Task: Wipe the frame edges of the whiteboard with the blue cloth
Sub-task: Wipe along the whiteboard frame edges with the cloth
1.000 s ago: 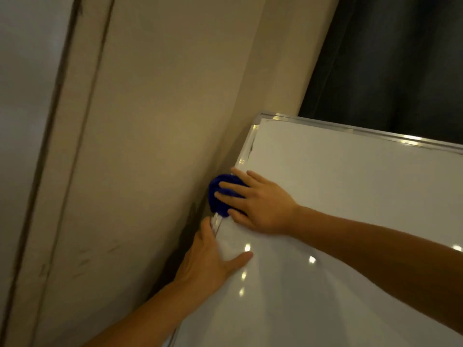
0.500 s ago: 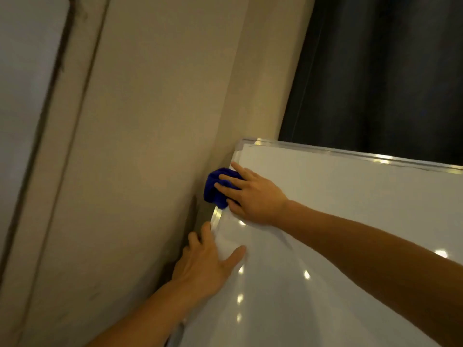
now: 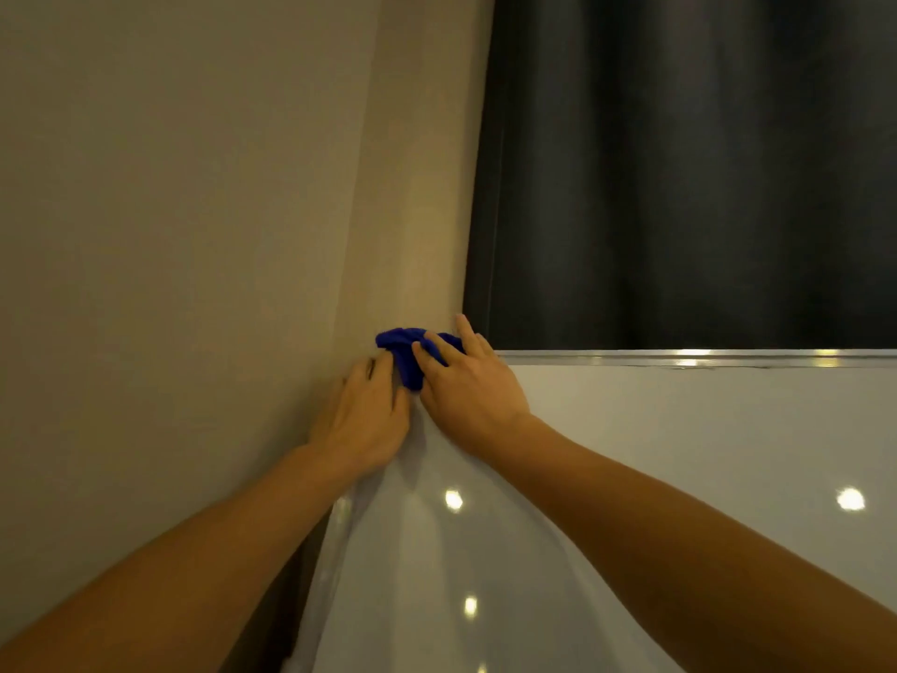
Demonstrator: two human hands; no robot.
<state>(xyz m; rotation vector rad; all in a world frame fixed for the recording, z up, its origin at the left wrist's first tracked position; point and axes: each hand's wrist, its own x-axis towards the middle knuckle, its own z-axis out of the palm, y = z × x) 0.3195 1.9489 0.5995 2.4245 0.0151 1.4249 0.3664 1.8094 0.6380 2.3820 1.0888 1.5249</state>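
My right hand (image 3: 468, 395) has its grip closed over the blue cloth (image 3: 406, 354), pressing it onto the upper left corner of the whiteboard (image 3: 679, 454), where the left frame edge meets the top frame edge (image 3: 704, 358). My left hand (image 3: 361, 415) holds nothing; it lies flat against the board's left side just below the cloth, steadying it beside the wall (image 3: 194, 235). Judging from where the cloth sits, I take the wipe to be at the corner, with the whole top edge running off to the right not yet touched, and I cannot tell the state of the other edges.
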